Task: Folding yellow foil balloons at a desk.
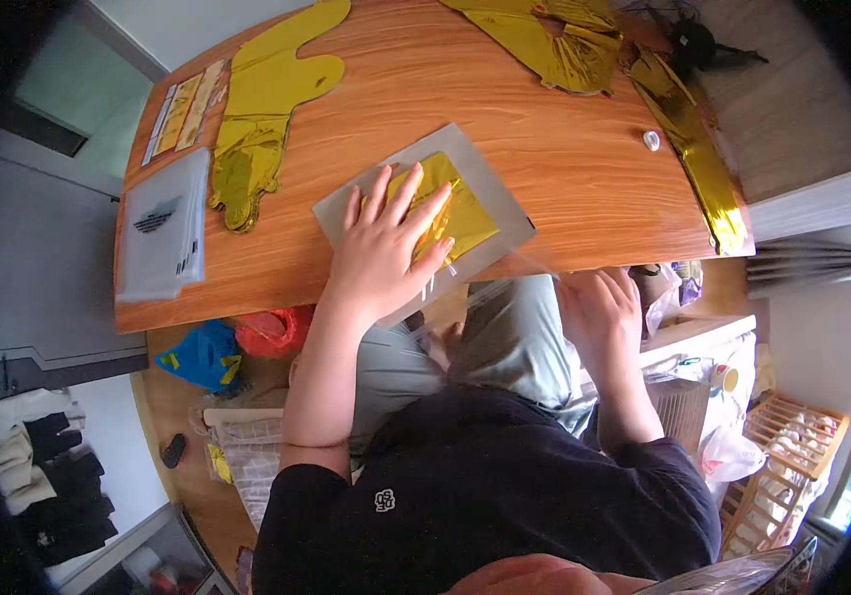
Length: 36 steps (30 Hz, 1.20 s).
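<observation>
1. Head view: the left hand (383, 250) lies flat with fingers spread, pressing down on a folded gold foil piece (448, 206), not gripping it. The foil sits on a grey card (485, 169) near the front edge of the wooden table (564, 149).
2. The right hand (601, 309) is lower down, off the table edge, just right of the card. It seems to touch a clear plastic sleeve (490, 290), but honestly I can't tell if it's pinching it.
3. Far left of the left hand there's a stack of white packets (163, 226), and beyond the fingers a flat gold foil balloon (265, 99). More crumpled gold foil (554, 40) lies up past the right hand.
</observation>
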Each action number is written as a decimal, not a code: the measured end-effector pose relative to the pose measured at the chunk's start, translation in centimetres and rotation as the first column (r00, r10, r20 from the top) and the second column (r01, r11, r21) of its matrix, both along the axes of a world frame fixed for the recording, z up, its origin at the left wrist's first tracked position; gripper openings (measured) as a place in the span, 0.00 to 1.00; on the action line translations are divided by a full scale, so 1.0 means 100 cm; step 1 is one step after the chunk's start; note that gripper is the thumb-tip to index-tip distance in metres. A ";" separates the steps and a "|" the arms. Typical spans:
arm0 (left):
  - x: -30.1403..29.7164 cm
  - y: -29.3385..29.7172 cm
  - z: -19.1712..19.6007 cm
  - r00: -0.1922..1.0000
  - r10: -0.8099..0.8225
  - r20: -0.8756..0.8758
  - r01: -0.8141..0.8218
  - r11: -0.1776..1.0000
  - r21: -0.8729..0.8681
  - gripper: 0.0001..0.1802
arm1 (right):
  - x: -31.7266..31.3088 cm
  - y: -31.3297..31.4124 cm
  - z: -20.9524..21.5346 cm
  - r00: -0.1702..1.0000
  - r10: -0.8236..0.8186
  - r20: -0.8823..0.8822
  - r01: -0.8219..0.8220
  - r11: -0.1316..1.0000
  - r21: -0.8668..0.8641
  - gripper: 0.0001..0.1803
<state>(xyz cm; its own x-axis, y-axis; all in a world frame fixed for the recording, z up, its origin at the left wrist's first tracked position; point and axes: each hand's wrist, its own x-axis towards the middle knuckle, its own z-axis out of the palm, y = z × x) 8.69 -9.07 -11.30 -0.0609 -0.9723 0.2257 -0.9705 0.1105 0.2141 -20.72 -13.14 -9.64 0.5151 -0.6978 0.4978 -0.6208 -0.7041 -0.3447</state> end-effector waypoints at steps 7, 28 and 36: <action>0.000 0.002 0.000 1.000 0.003 -0.015 -0.003 1.000 0.008 0.32 | 0.030 0.003 0.004 0.995 -0.059 0.079 0.064 0.995 -0.072 0.07; 0.001 0.005 0.002 1.000 -0.017 0.001 0.017 0.999 0.036 0.46 | 0.062 -0.019 -0.009 0.997 -0.070 -0.008 0.070 0.997 -0.031 0.10; 0.001 0.008 0.005 1.000 -0.023 -0.001 0.023 0.997 0.068 0.55 | 0.060 -0.024 -0.015 0.995 0.099 -0.012 -0.100 0.993 -0.065 0.11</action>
<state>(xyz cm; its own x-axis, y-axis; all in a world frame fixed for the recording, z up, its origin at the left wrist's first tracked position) 8.80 -8.30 -10.84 -0.0837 -0.9837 0.1590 -0.9679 0.1182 0.2217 -14.72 -15.49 -11.13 0.5851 -0.6089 0.5356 -0.5493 -0.7835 -0.2906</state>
